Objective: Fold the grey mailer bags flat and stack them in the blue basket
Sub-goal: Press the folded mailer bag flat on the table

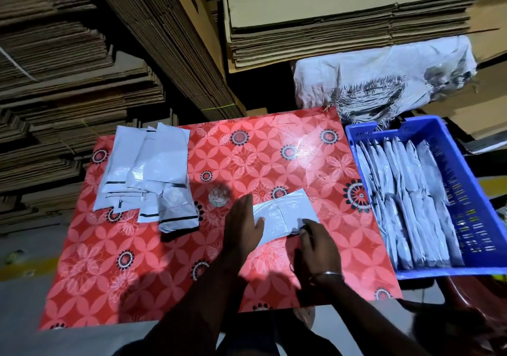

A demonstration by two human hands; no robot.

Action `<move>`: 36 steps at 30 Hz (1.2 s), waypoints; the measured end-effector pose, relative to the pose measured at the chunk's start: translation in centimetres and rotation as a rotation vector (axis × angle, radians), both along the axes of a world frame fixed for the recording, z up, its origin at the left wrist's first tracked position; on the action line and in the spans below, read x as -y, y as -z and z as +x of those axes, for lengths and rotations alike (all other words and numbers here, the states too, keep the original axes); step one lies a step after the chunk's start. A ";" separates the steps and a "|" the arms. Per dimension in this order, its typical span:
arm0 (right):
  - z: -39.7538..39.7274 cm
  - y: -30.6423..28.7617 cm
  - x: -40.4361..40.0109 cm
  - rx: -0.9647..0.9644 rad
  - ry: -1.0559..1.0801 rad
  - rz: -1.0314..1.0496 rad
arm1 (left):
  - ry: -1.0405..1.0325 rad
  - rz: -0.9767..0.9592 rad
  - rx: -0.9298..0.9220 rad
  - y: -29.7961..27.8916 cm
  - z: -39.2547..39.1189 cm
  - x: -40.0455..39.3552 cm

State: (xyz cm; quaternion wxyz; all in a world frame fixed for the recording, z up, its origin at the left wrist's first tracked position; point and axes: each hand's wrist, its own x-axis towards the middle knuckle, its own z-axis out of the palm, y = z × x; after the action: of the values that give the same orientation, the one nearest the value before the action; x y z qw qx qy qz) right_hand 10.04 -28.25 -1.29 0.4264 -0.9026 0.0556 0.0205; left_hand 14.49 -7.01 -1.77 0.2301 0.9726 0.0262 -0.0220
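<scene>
- The grey mailer bag [285, 215] being worked lies on the red flowered table [164, 273], near its front edge and between the two hands, already doubled over with a crease down its middle.
- The left hand [242, 226] lies flat on the bag's left part, fingers straight and close together, pressing it to the table.
- The right hand [315, 241] pinches the bag's near right corner, fingers curled around the edge.
- The bag looks like thin glossy plastic film: I judge it very light, limp and slippery, likely to slide on the smooth table cover or spring open unless a palm holds it down.
- It seems tough rather than fragile, so firm pressing along the crease should do no harm.
- Best hold, as I judge it: pinch an edge or corner, keep the other palm on the fold, then lift it by the folded edge so the layers stay together.
- A loose pile of unfolded bags [148, 174] waits at the table's far left.
- The blue basket [466, 191] stands just beside the table's right edge, holding rows of folded bags [406, 199] set on edge.
</scene>
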 end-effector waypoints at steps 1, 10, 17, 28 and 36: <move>-0.3 0.3 -0.7 -0.041 0.009 0.087 | 0.030 0.011 -0.070 -0.1 0.5 0.3; -0.6 -0.6 -1.8 -0.321 0.190 0.610 | -0.054 -0.184 -0.306 -2.1 -1.3 3.4; -1.7 4.3 0.1 -0.384 0.242 0.935 | -0.011 -0.258 -0.218 -4.7 -3.8 6.5; -0.4 -4.8 2.8 -0.302 0.427 0.977 | 0.188 -0.387 -0.129 -8.7 -4.4 11.5; -0.7 -1.9 5.9 -0.196 0.557 0.912 | 0.335 -0.582 -0.268 -8.5 -4.5 13.4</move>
State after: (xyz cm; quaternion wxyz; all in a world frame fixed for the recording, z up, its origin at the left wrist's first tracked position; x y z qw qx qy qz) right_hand 9.31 -34.19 0.61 0.7568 -0.5712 0.3175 0.0129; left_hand 10.04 -20.43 6.77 0.4849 0.8457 -0.1108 -0.1933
